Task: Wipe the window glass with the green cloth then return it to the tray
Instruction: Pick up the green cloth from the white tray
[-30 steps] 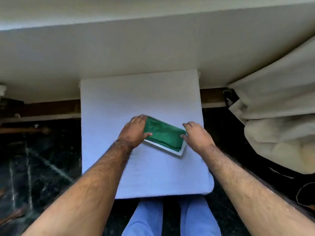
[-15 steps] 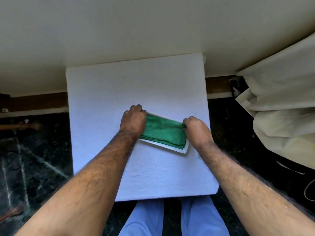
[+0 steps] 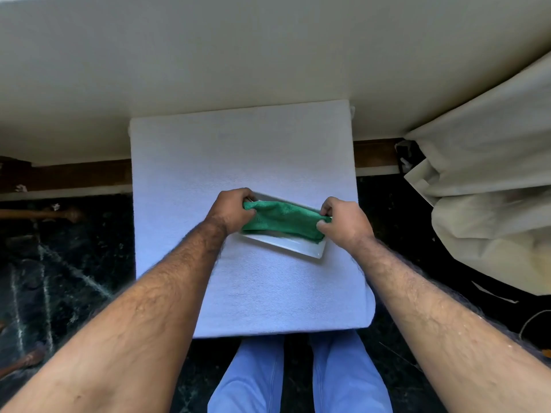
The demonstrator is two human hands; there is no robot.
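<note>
A folded green cloth (image 3: pixel 283 217) hangs just above a white rectangular tray (image 3: pixel 290 245), which lies tilted on a white cloth-covered table (image 3: pixel 238 156). My left hand (image 3: pixel 231 210) grips the cloth's left end. My right hand (image 3: pixel 343 223) pinches its right end. The cloth sags a little between them, and the tray's near edge shows bare beneath it. No window glass is in view.
A pale wall (image 3: pixel 208 55) rises right behind the table. A cream curtain (image 3: pixel 492 189) bunches at the right. Dark marble floor (image 3: pixel 59 263) lies on both sides, with a wooden stick (image 3: pixel 38 214) at the left. My blue-trousered legs (image 3: pixel 298 377) stand at the table's near edge.
Both hands have closed on the ends of the green cloth and lifted it off the tray; before, they rested flat at its sides. The camera view has shifted slightly.
</note>
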